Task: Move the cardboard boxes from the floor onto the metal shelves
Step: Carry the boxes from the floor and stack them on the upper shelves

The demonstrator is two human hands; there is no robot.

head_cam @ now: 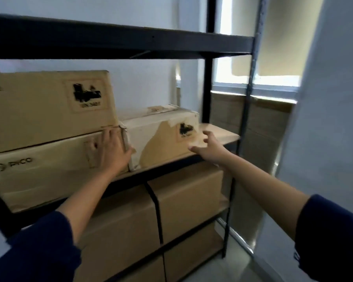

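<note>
Black metal shelves [118, 40] hold cardboard boxes. Left hand [112, 148] presses flat on the lower box [49, 171]; right hand [209, 146], fingers spread, reaches the small box [161, 139], likely to push it in.

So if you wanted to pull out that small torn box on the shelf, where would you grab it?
Probably by the small torn box's right end, coming from the right. That end faces bare shelf, where the right hand hovers open. Its left end sits tight against the PICO box, which the left hand presses.
</note>
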